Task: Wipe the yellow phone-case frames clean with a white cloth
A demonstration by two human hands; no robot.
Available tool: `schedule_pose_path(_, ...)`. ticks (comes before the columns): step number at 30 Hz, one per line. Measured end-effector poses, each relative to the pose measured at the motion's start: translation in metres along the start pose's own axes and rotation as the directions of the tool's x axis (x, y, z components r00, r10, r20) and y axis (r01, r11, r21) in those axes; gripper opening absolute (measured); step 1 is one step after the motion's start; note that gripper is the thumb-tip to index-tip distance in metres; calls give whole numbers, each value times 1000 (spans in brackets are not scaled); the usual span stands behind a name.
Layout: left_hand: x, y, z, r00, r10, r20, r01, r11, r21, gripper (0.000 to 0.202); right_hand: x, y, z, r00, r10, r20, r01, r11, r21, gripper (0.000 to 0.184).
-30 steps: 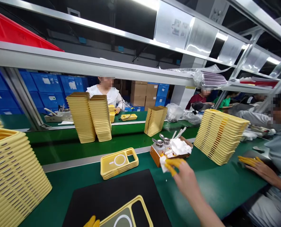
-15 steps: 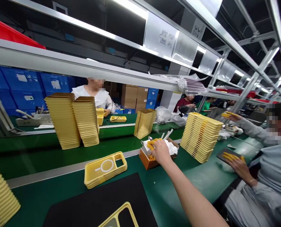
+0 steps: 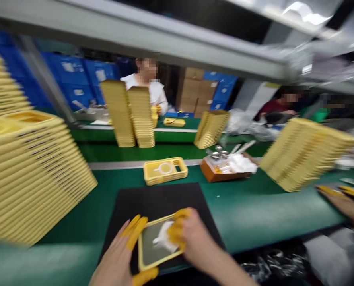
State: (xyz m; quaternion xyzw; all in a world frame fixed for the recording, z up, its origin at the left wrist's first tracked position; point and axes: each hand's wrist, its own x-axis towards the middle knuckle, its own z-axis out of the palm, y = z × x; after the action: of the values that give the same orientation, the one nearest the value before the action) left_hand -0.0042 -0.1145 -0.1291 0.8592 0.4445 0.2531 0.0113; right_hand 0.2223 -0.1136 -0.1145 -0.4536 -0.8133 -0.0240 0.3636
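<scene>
A yellow-framed phone case (image 3: 148, 252) lies on a black mat (image 3: 162, 196) in front of me. My left hand (image 3: 126, 250), with yellow finger covers, grips the case at its left end, fingers along the top edge and thumb at the bottom. My right hand (image 3: 191, 236), also in yellow finger covers, pinches a crumpled white cloth (image 3: 165, 238) and presses it against the inside of the case. The hand and cloth hide the right part of the case. Beyond the mat is a small pile of yellow phone cases (image 3: 165, 174); the top one shows a white ring.
Tall stacks of yellow cases stand at the left (image 3: 36, 178), right (image 3: 302, 155) and across the line (image 3: 120, 115). A brown box (image 3: 221, 174) holds white cloths and metal-topped items. A co-worker's hand (image 3: 344, 202) is at far right; another person (image 3: 147, 79) sits opposite.
My right hand has come back from the brown box to the case, now with a white cloth. My left hand has come into view on the case. The view has turned and blurred.
</scene>
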Motion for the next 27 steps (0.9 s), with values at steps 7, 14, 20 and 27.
schedule_pose_path(7, 0, 15, -11, 995, -9, 100, 19, 995, -95, 93, 17, -4, 7, 948, -220, 228, 159, 952, 260, 26)
schedule_pose_path(14, 4, 18, -16, 985, -31, 171, 54, 989, -134, 97, -3, 32, -16, 920, -316, 230, 303, 948, 92, 17)
schedule_pose_path(20, 2, 18, -15, 987, -41, 157, 62, 990, -129, 95, -4, 17, 5, 892, -349, 288, 318, 936, 151, 22)
schedule_pose_path(27, 2, 18, -15, 989, -37, 145, 58, 988, -141, 93, 6, 21, -8, 970, -206, 130, 205, 979, 18, 15)
